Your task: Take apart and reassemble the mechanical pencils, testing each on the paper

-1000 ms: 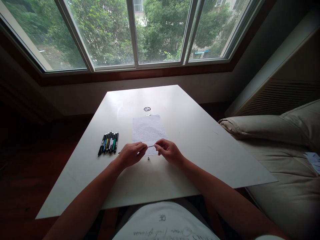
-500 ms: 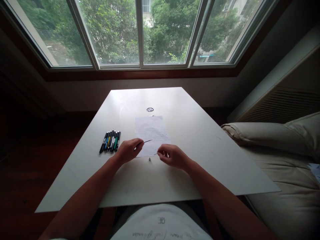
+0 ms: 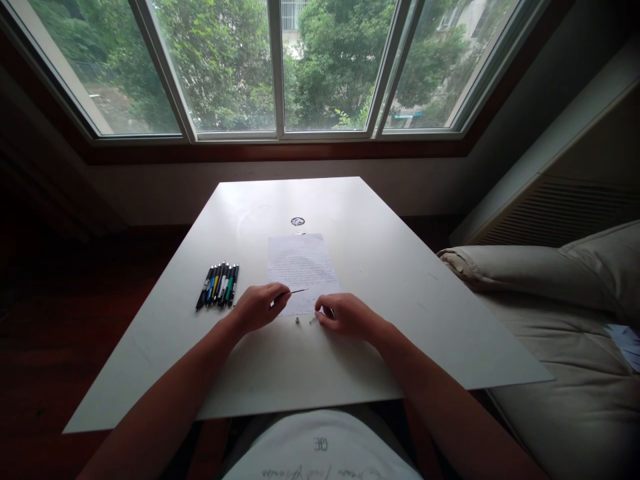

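Note:
My left hand [image 3: 260, 307] is closed round a thin dark pen part [image 3: 295, 291] whose tip points right over the lower edge of a written sheet of paper [image 3: 300, 263]. My right hand [image 3: 345, 315] rests on the white table [image 3: 390, 267], fingers curled and pinching a small pale piece [image 3: 314, 321] at the tabletop. A tiny grey part [image 3: 297, 321] lies on the table between my hands. A row of several pens [image 3: 219, 285] lies to the left of my left hand.
A small round dark object [image 3: 297, 221] sits beyond the paper. A beige cushion or sofa [image 3: 550, 280] runs along the table's right edge. Large windows [image 3: 280, 67] face me past the table's far end. Dark floor lies to the left.
My right hand has let go of the thin part's right end and dropped to the table beside the tiny part. My left hand still holds the thin part.

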Demonstrator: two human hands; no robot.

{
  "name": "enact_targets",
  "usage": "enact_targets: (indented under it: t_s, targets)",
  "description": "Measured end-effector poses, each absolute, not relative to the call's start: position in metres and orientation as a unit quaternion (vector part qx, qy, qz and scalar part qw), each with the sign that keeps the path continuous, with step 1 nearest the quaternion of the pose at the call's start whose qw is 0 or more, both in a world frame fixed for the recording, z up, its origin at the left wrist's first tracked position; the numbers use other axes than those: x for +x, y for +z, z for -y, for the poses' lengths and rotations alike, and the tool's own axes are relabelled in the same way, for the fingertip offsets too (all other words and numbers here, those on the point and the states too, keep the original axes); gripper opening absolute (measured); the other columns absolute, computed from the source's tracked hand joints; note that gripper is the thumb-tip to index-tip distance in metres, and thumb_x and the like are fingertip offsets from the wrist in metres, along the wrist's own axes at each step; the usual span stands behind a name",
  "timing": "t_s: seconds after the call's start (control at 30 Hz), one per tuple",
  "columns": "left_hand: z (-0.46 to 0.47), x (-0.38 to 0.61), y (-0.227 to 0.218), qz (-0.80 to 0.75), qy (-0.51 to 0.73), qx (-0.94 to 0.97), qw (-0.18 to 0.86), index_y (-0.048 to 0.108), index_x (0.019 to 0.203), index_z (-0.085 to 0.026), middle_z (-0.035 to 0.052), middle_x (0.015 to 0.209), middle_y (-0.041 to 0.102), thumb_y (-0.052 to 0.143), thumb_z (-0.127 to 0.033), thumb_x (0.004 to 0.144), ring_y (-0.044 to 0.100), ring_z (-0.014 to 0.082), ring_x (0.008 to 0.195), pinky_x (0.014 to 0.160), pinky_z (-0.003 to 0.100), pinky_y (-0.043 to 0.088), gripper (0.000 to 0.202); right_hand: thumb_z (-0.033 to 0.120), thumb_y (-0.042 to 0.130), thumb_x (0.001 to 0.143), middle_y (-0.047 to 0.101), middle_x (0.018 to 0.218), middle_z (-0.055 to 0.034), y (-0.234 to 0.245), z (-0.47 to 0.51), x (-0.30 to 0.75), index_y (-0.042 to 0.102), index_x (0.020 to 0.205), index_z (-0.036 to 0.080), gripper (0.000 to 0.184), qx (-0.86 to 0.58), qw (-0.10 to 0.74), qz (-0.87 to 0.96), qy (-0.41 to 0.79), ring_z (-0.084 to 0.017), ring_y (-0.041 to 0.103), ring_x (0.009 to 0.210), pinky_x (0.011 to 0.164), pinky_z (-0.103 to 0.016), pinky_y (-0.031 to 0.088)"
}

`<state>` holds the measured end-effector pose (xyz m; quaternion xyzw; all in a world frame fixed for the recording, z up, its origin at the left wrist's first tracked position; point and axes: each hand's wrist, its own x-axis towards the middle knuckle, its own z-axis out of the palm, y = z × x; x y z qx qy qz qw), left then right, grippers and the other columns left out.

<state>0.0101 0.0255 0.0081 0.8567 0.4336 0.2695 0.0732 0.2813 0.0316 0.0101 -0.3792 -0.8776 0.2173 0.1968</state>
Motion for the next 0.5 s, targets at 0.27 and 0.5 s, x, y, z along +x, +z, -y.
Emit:
enact_targets:
  t_s: [0.27, 0.5]
  targets:
    - [-0.017, 0.025, 0.014, -0.383, 0.237, 0.890, 0.063, 0.063, 0.100, -0.022, 0.0009, 0.084, 0.070, 0.047, -0.027, 0.099, 0.062, 0.0127, 0.067, 0.061, 0.024, 0.039, 0.016, 0.042, 0.062, 0.091, 0.069, 0.078, -0.0025, 0.009, -0.028, 0.271, 0.070, 0.102, 0.020, 0.026, -0.349, 0.334, 0.780, 0.397, -0.013, 0.061, 0.060, 0.057, -0.026, 0.047]
    - [-0.018, 0.025, 0.013, -0.392, 0.240, 0.887, 0.052, 0.062, 0.102, -0.021, 0.0015, 0.085, 0.071, 0.047, -0.028, 0.100, 0.063, 0.0134, 0.068, 0.061, 0.025, 0.040, 0.017, 0.043, 0.061, 0.090, 0.059, 0.062, 0.0013, 0.015, -0.035, 0.280, 0.062, 0.079, 0.018, 0.028, -0.369, 0.444, 0.643, 0.504, -0.013, 0.057, 0.053, 0.051, -0.025, 0.048]
